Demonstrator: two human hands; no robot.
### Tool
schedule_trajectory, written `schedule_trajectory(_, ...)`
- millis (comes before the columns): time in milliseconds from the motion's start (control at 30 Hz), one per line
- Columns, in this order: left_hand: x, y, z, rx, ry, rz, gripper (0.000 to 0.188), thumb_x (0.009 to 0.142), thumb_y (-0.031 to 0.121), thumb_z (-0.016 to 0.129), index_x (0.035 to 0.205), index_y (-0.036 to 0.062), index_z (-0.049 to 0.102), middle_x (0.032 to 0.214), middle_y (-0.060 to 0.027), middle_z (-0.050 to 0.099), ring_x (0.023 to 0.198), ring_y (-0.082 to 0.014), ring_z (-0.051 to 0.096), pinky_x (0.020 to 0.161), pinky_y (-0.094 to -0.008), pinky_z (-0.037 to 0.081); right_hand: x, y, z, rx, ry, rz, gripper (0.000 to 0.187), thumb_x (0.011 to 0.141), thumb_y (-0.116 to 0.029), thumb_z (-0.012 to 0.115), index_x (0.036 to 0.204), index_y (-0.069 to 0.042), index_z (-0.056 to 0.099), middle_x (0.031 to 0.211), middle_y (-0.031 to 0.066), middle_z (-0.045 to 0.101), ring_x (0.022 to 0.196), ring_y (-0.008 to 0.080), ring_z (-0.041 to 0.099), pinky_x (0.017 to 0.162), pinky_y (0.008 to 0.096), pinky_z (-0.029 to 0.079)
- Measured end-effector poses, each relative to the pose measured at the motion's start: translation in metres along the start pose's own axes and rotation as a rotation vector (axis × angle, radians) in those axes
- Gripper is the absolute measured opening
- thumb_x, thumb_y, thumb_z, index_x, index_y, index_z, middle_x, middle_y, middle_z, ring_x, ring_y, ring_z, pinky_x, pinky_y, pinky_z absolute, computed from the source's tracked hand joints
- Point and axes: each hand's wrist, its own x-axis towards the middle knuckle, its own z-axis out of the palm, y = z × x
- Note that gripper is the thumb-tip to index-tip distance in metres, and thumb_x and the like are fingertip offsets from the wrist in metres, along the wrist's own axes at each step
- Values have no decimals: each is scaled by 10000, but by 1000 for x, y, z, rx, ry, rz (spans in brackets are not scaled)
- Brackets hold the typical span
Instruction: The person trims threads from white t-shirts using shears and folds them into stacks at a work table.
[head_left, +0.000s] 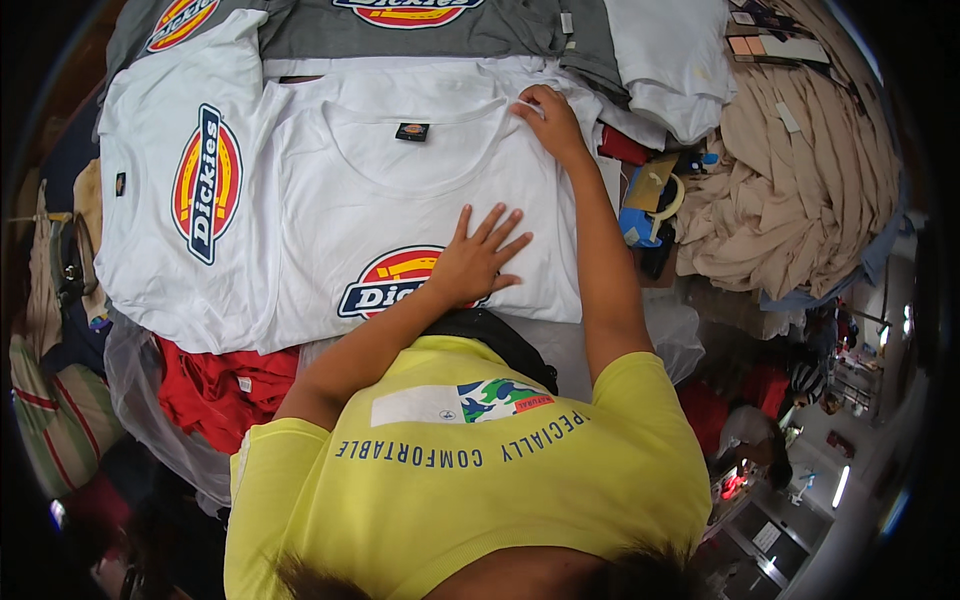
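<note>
"Where's the shirt, and where are your hands?"

"The white shirt (410, 218) lies face up right in front of me, lower edge by my waist. My left hand (477, 262) rests palm down on its front, fingers fanned, gripping nothing. My right hand (550, 122) is farther up, well apart from the left, at the shoulder beside the neckline (402, 190). Those fingers curl; I can't tell whether they pinch the cloth."

"How far along is it?"

"The front is spread and the neckline sits open, so I'd judge the laying-out mostly done. Shallow creases are left around my left hand and down the side. I can't tell whether the sleeves are tucked underneath."

"And the materials, nearest first?"

"My own yellow top (480, 490), a plain knit. Then crumpled red cloth (230, 385) beside clear, wrinkled plastic (150, 395). On the shirt, a smooth oval emblem (405, 268) in red and yellow with a navy bar, partly under my wrist; above it, a deep scoop neck and a small dark label (412, 131). At my left, a second white shirt (150, 225), its print turned sideways. To the right, a ring of pale tape (668, 198) and a heap of soft, rumpled beige fabric (790, 190). Farthest, grey shirts (300, 38) with similar prints."
</note>
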Motion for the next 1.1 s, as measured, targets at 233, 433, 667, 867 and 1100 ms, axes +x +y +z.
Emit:
schedule_trajectory(233, 4, 2, 0, 72, -85, -7, 663, 798, 611, 430, 1370, 293, 324, 1479, -32, 167, 1363, -307, 106, 1016, -624, 110, 34, 4, 19, -246, 10, -49, 117, 864, -234, 506, 893, -122, 499, 825, 50, 664, 701, 300, 628, 566, 413, 469)
schedule_trajectory(433, 1, 2, 1, 28, -98, -31, 667, 792, 604, 449, 1369, 293, 325, 1479, -30, 172, 1361, -315, 108, 1018, -617, 116, 36, -7, 8, -350, 127, -168, 119, 844, -250, 537, 825, -133, 524, 733, 25, 649, 598, 275, 613, 502, 379, 458)
schedule_trajectory(667, 4, 3, -2, 78, -81, -15, 669, 791, 601, 454, 1367, 285, 329, 1476, -35, 179, 1355, -321, 129, 1018, -616, 109, 39, 25, 28, -272, 111, -140, 216, 854, -330, 544, 803, -122, 570, 700, 39, 645, 583, 291, 606, 510, 369, 459)
schedule_trajectory(867, 3, 4, 7, 52, -55, -24, 682, 801, 611, 428, 1379, 271, 305, 1475, -40, 176, 1361, -327, 95, 1015, -632, 89, 23, -8, 20, -311, 7, -83, 413, 833, -491, 509, 844, -81, 554, 683, 92, 634, 643, 317, 619, 526, 384, 461)
schedule_trajectory(1100, 4, 7, 4, 115, -64, -6, 691, 810, 622, 393, 1389, 264, 283, 1479, -53, 164, 1360, -330, 96, 1019, -626, 94, 47, 13, 37, -534, 109, -199, 371, 834, -477, 504, 773, -111, 511, 582, 79, 602, 508, 278, 600, 426, 384, 440)
